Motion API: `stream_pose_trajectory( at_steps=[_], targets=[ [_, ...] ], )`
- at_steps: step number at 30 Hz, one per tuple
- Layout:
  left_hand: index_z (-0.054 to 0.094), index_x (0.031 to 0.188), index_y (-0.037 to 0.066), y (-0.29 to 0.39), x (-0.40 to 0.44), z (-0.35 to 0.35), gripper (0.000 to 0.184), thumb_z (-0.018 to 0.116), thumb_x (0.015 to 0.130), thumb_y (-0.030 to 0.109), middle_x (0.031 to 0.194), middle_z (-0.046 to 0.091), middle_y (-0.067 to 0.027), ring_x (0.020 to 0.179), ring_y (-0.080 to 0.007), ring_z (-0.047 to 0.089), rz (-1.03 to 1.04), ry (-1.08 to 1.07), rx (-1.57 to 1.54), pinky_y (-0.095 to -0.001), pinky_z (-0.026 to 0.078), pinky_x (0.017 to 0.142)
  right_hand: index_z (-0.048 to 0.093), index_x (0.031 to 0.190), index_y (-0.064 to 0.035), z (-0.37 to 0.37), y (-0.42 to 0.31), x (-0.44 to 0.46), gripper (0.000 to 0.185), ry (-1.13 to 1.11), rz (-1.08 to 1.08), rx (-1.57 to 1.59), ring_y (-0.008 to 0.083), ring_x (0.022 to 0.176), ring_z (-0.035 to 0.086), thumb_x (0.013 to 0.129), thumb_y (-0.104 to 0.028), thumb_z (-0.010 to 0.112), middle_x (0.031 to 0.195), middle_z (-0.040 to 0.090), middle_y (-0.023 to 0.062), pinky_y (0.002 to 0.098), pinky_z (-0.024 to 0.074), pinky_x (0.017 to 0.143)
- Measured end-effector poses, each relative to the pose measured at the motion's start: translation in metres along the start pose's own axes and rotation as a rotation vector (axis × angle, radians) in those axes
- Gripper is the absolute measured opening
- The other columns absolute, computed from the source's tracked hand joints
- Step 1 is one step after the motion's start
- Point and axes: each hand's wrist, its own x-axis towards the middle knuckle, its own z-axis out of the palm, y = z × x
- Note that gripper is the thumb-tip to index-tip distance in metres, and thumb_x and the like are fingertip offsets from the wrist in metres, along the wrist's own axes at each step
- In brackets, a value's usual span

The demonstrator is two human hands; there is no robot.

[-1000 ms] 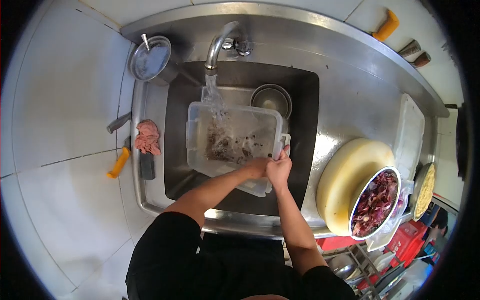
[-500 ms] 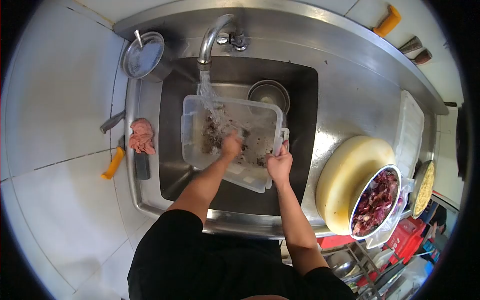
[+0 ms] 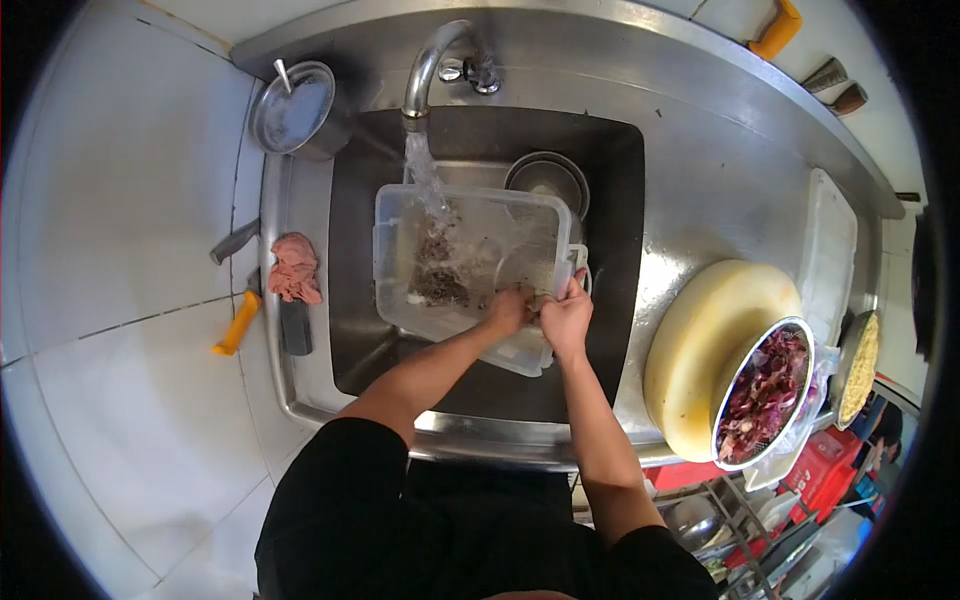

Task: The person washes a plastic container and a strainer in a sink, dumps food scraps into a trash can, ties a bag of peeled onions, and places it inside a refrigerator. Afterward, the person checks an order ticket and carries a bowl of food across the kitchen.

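Observation:
A clear plastic tub (image 3: 387,262) sits tilted in the sink, with murky water and dark brown bits (image 3: 437,275) inside. Water pours into it from the tap (image 3: 417,100). My right hand (image 3: 567,322) grips the tub's right side near its lower corner, thumb along the rim by the white handle (image 3: 578,262). Inside the tub, close beside the right hand, my left hand (image 3: 510,310) is closed near the right wall. Whatever its fingers hold, if anything, is hidden.
A round metal pan (image 3: 548,172) lies in the sink (image 3: 610,330) behind the tub. Left stand a metal pot (image 3: 300,115), a pink cloth (image 3: 295,268) and a dark block (image 3: 296,328). Right are a thick yellowish round block (image 3: 680,350) and a colander (image 3: 765,395) of purple-red peelings.
My left hand has moved right inside the tub, from its middle to beside my right hand. The right hand keeps its grip, and the water still runs.

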Motion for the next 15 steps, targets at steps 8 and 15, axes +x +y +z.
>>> stream_pose_trajectory(
  at_steps=[8,15],
  targets=[
    [0.060,0.097,0.004,0.014,0.011,-0.005,0.022,0.061,0.079,0.018,0.094,0.063,-0.0231,0.089,-0.0401,0.060,-0.054,-0.103,-0.069,-0.0466,0.047,0.079,0.062,0.088,0.0029,0.016,0.017,0.003,0.021,0.038,-0.124,0.037,0.0127,0.079,0.061,0.069,0.007,0.054,0.083,0.068,0.0060,0.0262,0.0460,0.079],
    [0.068,0.101,0.016,0.039,0.025,-0.015,0.026,0.057,0.078,0.020,0.120,0.056,-0.0132,0.114,-0.0342,0.049,0.285,-0.339,0.015,-0.0480,0.035,0.096,0.062,0.088,0.0008,0.001,-0.020,0.030,0.022,-0.015,-0.041,-0.020,0.0138,0.074,0.059,0.067,0.004,0.057,0.076,0.064,0.0088,0.0283,0.0461,0.079]
  ],
)
